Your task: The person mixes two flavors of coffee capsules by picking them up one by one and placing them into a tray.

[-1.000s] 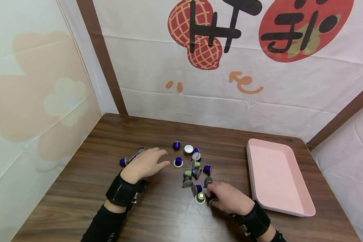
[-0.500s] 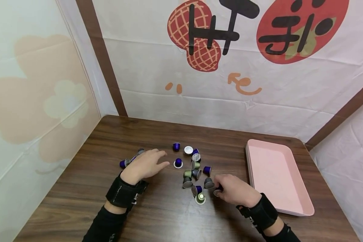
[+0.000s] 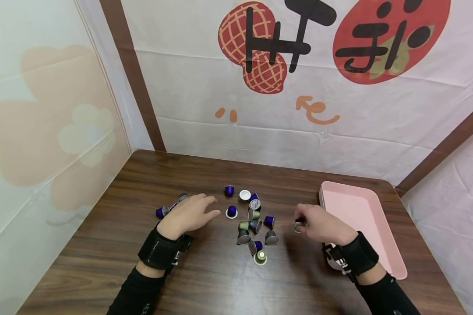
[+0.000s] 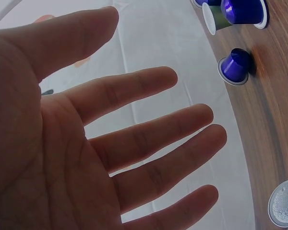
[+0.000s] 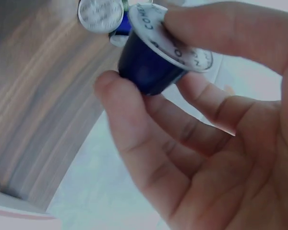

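Across the upper frame, white printed backdrop; across the lower frame, brown worktop. At right, pink tray. At lower centre, a cluster of blue, green and grey loose capsules. Right of centre, right hand, wrist overlapping the tray's left edge. Left of centre, left hand, fingers spread, grip released, near half-hidden capsules. Pinched in the right grip, between thumb and fingers, dark blue capsule.

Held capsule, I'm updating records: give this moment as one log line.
right grip: pinches blue capsule; location: outside pink tray; left grip: nothing held; other capsules: on table
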Motion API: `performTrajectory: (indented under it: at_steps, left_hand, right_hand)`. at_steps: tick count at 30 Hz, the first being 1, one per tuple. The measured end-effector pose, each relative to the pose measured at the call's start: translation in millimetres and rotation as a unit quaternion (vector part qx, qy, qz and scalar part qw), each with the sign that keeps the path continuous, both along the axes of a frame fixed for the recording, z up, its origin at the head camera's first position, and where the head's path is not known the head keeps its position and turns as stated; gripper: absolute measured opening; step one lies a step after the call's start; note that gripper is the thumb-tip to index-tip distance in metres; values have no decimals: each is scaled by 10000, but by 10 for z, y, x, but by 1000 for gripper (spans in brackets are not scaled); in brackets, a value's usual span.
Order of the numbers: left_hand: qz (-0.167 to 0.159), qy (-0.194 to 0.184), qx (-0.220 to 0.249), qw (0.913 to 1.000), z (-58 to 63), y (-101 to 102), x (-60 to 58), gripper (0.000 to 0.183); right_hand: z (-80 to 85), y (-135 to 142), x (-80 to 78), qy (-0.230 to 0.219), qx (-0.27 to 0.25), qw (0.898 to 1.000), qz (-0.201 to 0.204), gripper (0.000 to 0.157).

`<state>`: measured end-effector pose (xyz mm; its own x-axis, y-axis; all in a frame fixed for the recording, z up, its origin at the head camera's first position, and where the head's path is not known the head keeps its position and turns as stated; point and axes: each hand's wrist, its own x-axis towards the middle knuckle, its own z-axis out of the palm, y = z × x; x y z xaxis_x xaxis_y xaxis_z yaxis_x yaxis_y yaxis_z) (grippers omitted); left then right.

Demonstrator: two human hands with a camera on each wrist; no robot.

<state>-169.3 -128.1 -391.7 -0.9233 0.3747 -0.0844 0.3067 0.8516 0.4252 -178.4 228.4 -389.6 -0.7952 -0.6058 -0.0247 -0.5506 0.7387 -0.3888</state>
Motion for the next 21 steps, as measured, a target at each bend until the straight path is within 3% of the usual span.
performTrajectory:
  at_steps: [9,15,18,21]
  left_hand:
    - [32,-10,-41,10000,2,-9,5,46]
    - [-1,10,-28,10000,21,-7,9,46]
    - [18,-1,-19,10000,10,5,6,46]
    - [38,-19,7,10000,-6,14,8,46]
  right_hand:
    - [46,352,-293,-189,-209,9984,-494,11]
    - [-55,675,-522,224,-340,9962,-765,16]
    - [-67,849,-603,95,-277,9934,-1107,13]
    - [-76,1022,-652,-25,106,9866,-1628,17]
